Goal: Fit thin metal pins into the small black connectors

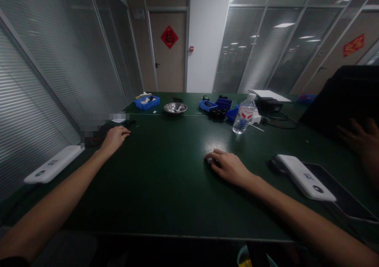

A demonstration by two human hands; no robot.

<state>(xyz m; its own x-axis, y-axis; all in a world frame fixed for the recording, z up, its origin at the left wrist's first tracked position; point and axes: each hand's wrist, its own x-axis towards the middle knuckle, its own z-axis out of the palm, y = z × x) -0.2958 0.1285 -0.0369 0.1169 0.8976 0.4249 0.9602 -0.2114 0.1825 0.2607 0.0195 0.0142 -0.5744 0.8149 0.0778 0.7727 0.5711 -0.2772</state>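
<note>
The person sits with both forearms laid over the green table, hands well apart. The left hand is low at the table's left side, just beside a dark thing; its fingers bend loosely, and I can't tell whether they grasp anything. The right hand rests nearer the middle, fingers curled down. A small pale thing peeks out at its fingertips, too blurred to name, and I can't say if it's gripped or merely covered.

Beyond them stand a metal bowl with scraps in it, a blue tray to its left, and more blue bins to its right. An upright bottle stands beyond the right hand. One white case lies by the left forearm, another by the right, partly over a dark slab. At far right, a co-worker's hand shows, fingers spread.
</note>
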